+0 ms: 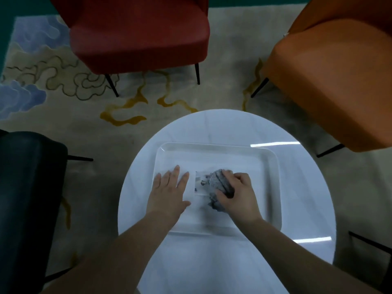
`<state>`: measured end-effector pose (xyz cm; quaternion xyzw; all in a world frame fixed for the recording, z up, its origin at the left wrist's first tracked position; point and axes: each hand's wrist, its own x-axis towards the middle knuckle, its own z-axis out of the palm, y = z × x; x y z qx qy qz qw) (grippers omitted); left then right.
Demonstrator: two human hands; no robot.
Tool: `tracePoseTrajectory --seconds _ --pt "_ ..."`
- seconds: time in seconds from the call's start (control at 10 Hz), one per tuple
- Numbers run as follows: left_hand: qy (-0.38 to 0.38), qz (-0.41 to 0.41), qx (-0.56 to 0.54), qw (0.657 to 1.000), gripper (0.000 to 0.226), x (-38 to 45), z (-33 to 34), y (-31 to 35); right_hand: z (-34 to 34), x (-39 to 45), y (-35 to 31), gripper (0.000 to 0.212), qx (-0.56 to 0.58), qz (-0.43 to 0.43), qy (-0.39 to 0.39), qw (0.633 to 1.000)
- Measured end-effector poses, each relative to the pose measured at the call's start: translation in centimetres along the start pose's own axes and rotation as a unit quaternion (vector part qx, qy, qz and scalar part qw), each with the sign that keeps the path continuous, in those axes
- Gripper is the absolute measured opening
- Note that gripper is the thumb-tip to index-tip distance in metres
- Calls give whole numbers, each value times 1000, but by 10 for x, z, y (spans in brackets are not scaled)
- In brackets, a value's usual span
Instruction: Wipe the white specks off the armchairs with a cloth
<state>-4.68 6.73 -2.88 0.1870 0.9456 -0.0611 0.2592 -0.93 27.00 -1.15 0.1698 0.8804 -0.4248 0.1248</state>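
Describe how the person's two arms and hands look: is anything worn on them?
Both forearms are bare as far as the frame shows, with no sleeves in view. The left hand and the right hand wear no gloves. No watch, bracelet or ring is visible on either one.

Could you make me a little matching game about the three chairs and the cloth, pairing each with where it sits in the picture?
Things:
1. red armchair
2. orange armchair
3. dark armchair
4. cloth

Places:
A. on the white tray, under the right hand
B. left edge of view
C. top, left of centre
D. upper right

Pairs: 1-C, 2-D, 3-B, 4-A
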Motion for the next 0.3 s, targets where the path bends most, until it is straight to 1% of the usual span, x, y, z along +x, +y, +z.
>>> tracePoseTrajectory --seconds 0.1,0.2,0.3 --pt "5 3 3 1000 85 0 1 0 14 7 4 64 -24 -9 -2 1000" --pt "4 11 -9 1000 81 -1 -3 -1 15 10 0 68 -45 -9 -20 999" --pt "5 17 -12 1000 73 -8 -9 -3 9 7 -3 70 -63 -7 -35 997"
